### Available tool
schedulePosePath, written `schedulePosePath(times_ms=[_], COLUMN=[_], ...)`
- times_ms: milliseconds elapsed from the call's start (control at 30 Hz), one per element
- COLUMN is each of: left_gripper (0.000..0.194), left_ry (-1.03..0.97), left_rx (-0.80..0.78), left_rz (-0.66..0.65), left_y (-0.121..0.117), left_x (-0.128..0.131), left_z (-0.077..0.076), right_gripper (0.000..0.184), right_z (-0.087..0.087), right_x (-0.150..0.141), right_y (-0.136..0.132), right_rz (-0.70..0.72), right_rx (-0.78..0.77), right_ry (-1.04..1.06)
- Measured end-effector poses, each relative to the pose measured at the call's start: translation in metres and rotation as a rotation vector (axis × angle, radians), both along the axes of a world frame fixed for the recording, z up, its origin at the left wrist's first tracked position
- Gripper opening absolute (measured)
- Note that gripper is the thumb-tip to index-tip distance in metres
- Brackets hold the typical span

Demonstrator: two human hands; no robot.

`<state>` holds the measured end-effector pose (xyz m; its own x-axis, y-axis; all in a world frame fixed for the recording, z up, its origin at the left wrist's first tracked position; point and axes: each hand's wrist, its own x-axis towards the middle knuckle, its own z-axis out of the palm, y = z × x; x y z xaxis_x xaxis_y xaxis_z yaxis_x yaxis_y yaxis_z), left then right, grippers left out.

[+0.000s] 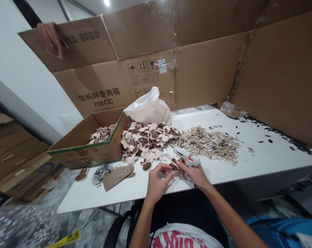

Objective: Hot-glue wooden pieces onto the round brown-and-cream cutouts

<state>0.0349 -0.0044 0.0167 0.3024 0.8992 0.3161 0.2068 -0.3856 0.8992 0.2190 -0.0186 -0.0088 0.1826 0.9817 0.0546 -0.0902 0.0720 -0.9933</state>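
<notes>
My right hand (194,175) is closed around a white hot glue gun (186,155) with orange parts, its nozzle pointing away to the upper left. Just left of it, my left hand (158,181) pinches a small brown felt bunny piece (174,164) by its edge, and my right fingertips also come close to it. A pale cord bow seems to lie on the piece. Another brown bunny piece (146,165) lies on the white table (145,187). Behind it is a heap of brown and cream felt bunny pieces (148,139).
A heap of beige cord bows (207,143) lies right of the felt pieces. An open carton (88,153) and a white plastic bag (150,106) stand behind. Cardboard scraps (117,176) lie left, small black pieces (268,132) right. Another person's hand (51,38) grips the cardboard wall (204,69).
</notes>
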Motion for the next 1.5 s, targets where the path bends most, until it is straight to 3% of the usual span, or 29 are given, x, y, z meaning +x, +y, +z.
schedulePosePath(times_ms=[700, 900, 1033, 1200, 1500], left_gripper=[0.011, 0.024, 0.037, 0.017, 0.024], left_ry=[0.065, 0.079, 0.100, 0.204, 0.244], left_rx=[0.016, 0.080, 0.024, 0.020, -0.011], left_rz=[0.038, 0.074, 0.032, -0.058, -0.073], left_y=[-0.0011, -0.0003, 0.0004, -0.0009, 0.0001], left_x=[0.0010, -0.0008, -0.0026, -0.0006, 0.0007], left_z=[-0.0003, -0.0016, -0.0011, 0.0047, 0.0016], right_gripper=[0.042, 0.041, 0.041, 0.042, 0.040], right_z=[0.0070, 0.0032, 0.0029, 0.0025, 0.0000], right_x=[0.0001, 0.0006, 0.0019, 0.0028, 0.0036], right_y=[-0.0025, -0.0022, -0.0024, -0.0023, -0.0022], right_rz=[0.047, 0.058, 0.087, 0.094, 0.117], right_rx=[-0.009, 0.008, -0.003, -0.019, -0.039], right_ry=[-0.086, -0.084, -0.082, -0.083, -0.055])
